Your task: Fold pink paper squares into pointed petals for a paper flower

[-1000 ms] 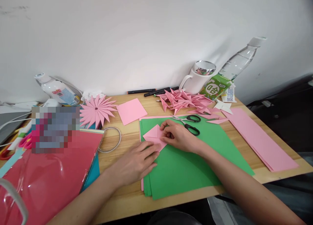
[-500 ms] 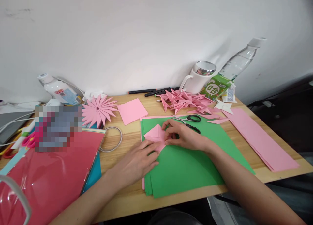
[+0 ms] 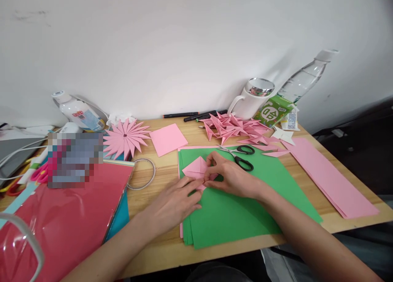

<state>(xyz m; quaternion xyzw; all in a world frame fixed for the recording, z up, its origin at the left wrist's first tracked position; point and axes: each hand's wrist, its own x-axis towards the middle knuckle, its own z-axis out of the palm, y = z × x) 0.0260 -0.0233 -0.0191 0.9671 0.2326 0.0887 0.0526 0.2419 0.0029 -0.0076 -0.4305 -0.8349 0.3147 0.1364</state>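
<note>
A small folded pink paper [image 3: 195, 168] lies on a stack of green sheets [image 3: 245, 208] in the middle of the wooden table [image 3: 159, 171]. My left hand [image 3: 173, 204] lies flat with its fingers stretched out, the fingertips pressing the paper's lower edge. My right hand [image 3: 229, 176] is curled over the paper's right side, its thumb and fingers pinching a fold. Black-handled scissors [image 3: 241, 155] lie on the green sheets just behind my right hand.
A pile of folded pink points [image 3: 233, 128], a pink paper flower [image 3: 125, 138] and a pink square [image 3: 168, 139] lie further back. Long pink strips [image 3: 328, 177] run along the right. A white mug [image 3: 253, 95], bottles [image 3: 302, 79] and red sheets [image 3: 61, 220] surround them.
My right hand has slid a little down and left along the paper's right side, pinching the fold lower. My left hand stays pressed on the paper.
</note>
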